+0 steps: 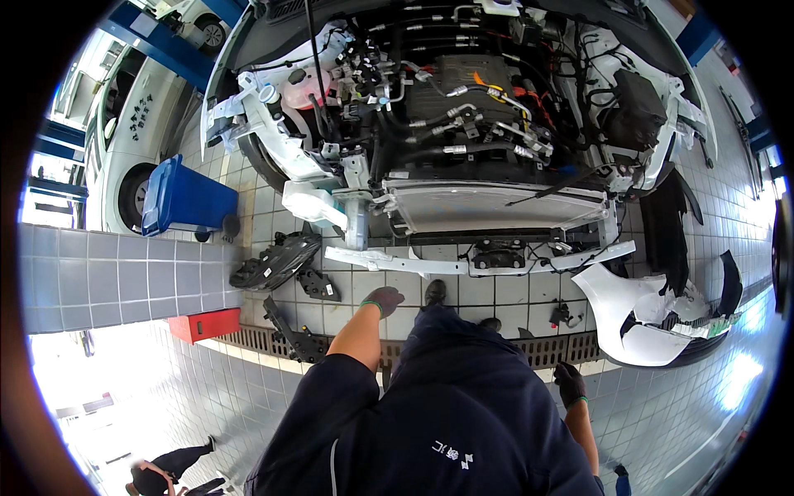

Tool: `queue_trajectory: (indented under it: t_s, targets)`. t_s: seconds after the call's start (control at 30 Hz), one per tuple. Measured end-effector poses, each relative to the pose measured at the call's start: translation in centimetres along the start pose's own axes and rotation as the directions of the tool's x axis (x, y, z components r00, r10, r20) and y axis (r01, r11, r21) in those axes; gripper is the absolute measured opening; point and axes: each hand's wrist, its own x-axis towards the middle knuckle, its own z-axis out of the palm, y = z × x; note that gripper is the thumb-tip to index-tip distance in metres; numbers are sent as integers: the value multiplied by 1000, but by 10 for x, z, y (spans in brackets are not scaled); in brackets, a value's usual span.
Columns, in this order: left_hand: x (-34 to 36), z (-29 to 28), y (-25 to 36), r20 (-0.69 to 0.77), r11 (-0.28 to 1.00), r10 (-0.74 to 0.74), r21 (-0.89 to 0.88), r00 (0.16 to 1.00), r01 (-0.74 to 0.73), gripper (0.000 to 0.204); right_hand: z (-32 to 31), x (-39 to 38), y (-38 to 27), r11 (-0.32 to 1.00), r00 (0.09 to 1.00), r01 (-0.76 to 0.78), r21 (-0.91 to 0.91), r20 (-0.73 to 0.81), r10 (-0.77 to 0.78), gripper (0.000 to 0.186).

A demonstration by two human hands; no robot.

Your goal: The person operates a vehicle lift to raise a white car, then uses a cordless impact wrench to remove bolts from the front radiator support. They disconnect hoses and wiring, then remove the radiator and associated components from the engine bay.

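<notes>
My left hand, in a dark glove, is held out in front of me, short of the white bumper beam of a stripped car front. Its fingers look loosely stretched and hold nothing. Low at my right side hangs my right hand, also gloved, with its fingers loosely apart and nothing visible in them. Behind the beam stands a radiator. The open engine bay above it shows hoses, orange cables and a pinkish coolant tank.
A removed white bumper cover lies on the floor at right. A headlight and black brackets lie at left, near a red box, a tiled wall and a blue bin. A floor drain grate runs across. Another person is at lower left.
</notes>
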Motion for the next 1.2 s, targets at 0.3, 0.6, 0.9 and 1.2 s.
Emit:
queue_trajectory:
  t_s: [0.3,0.6,0.9,1.2]
  targets:
    - [12,-21,-62,13,964,-141,-227,990,140,49,63,2,-57,997,999,49,-56,-9,-50,48]
    - [19,-33,-109,35,998,36,-54,999,-34,43,106,-9,-82,998,1000,15,-65,-2,-15,49]
    - [48,-18,-139,107,952,170,239,980,-191,32,125,-13,-104,999,1000,19,-36,-19,-20,50]
    - [57,-18,-141,64,957,191,212,980,-200,30,125,-21,-107,994,1000,18,-107,-22,-20,52]
